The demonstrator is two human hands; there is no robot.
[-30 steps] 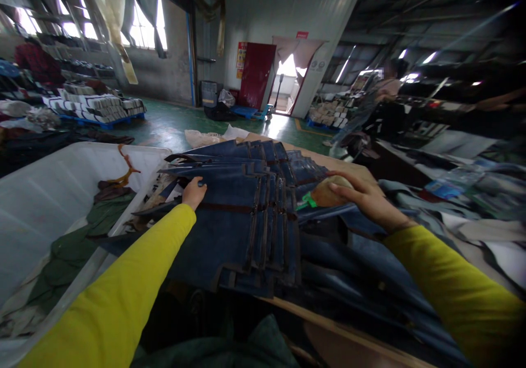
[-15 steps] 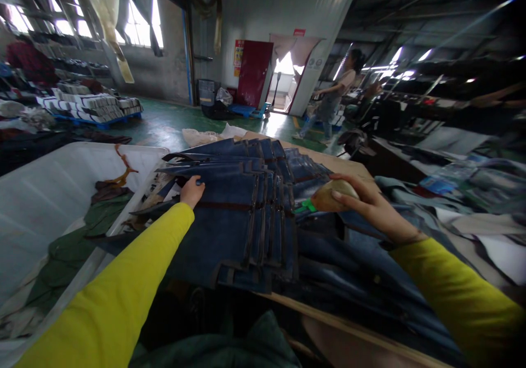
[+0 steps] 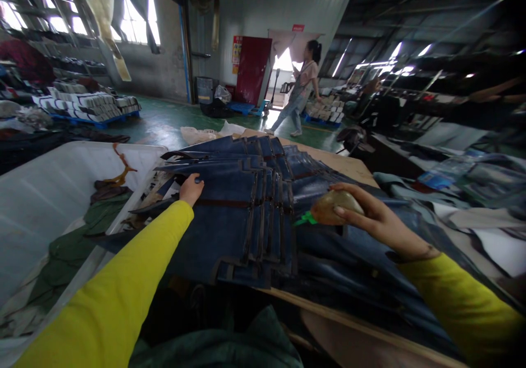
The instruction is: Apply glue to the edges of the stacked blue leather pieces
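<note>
My right hand (image 3: 376, 220) is closed around a yellowish squeeze bottle (image 3: 339, 206) with a green nozzle pointing left. The nozzle hovers near the right edges of a fanned stack of blue leather-like panels (image 3: 224, 225); I cannot tell whether it touches them. The panels overlap in steps, with dark strips along their edges and a brown band across. At the stack's left side, my left hand (image 3: 191, 190) is closed on the top panel's edge, its fingers partly hidden. A small dark-blue spot shows at its fingertips.
A white bin (image 3: 82, 165) with green cloth (image 3: 76, 247) stands at left. Under the panels lies a wooden board (image 3: 349, 165). More blue material (image 3: 361, 269) spreads at right, near a clear plastic bag (image 3: 485, 181). A person (image 3: 302, 85) walks in the background by a red door (image 3: 252, 74).
My right hand and the bottle have moved slightly right and down, away from the panel edges. My left hand stays nearly in place. The person in the background has walked left.
</note>
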